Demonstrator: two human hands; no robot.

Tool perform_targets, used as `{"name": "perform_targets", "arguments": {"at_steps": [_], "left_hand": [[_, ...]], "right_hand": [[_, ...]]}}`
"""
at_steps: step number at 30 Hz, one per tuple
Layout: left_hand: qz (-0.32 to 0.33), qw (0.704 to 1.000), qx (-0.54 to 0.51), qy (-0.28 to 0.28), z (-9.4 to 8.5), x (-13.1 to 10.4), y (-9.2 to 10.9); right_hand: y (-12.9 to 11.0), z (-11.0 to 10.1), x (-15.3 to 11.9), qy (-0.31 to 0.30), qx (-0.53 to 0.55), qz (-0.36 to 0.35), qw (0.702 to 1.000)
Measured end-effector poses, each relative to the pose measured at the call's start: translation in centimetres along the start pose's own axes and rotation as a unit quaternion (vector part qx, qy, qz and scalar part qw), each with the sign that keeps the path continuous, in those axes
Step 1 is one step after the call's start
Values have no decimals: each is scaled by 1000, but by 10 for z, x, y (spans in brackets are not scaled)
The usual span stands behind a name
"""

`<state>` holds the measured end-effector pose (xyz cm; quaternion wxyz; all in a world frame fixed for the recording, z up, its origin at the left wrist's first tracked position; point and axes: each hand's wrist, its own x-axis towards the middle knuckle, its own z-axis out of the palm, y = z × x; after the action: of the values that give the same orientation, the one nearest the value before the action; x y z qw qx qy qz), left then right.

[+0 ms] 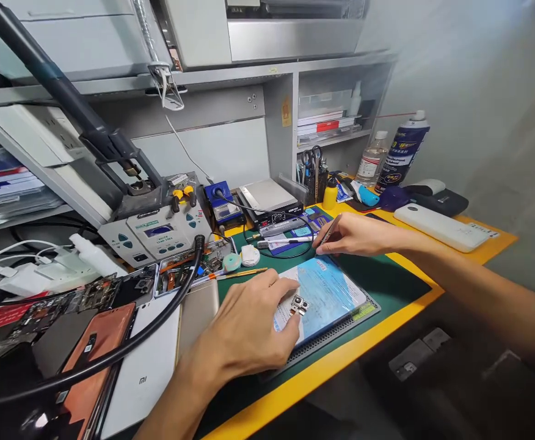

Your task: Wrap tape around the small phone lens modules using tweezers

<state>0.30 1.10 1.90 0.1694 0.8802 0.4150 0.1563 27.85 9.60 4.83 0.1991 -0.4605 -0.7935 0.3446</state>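
My left hand [261,324] rests at the near left of a flat blue-and-white plastic-wrapped packet [329,299], thumb and index finger closed about a small phone camera module [300,304]. The module shows two lenses and a copper-coloured flex end by the thumb. At the packet's far edge, my right hand [352,235] pinches a thin, dark, flat piece [326,234] whose kind I cannot make out; the fingers partly hide it. Beneath the packet lies a grey perforated pad [311,351] on a green mat [389,275].
A black hose [157,324] arcs over phones at left, including a white phone [141,373]. Behind stand a grey soldering station [157,235], a parts tray [194,272] and a pen holder [314,180]. At right are a spray can [402,153] and a white slab [441,227].
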Motion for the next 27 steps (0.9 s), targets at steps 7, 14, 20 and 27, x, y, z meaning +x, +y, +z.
{"name": "perform_targets", "arguments": {"at_steps": [7, 14, 20, 27], "left_hand": [[-13, 1000, -6, -9, 3, 2, -2], [-8, 999, -34, -17, 0, -3, -8], [12, 999, -46, 1, -3, -4, -13], [21, 999, -24, 36, 1, 0, -14]], "right_hand": [[-31, 4, -2, 49, 192, -58, 978], [-31, 56, -5, -90, 380, -4, 921], [-21, 77, -33, -10, 333, 19, 943], [-26, 83, -38, 76, 158, -157, 972]]}}
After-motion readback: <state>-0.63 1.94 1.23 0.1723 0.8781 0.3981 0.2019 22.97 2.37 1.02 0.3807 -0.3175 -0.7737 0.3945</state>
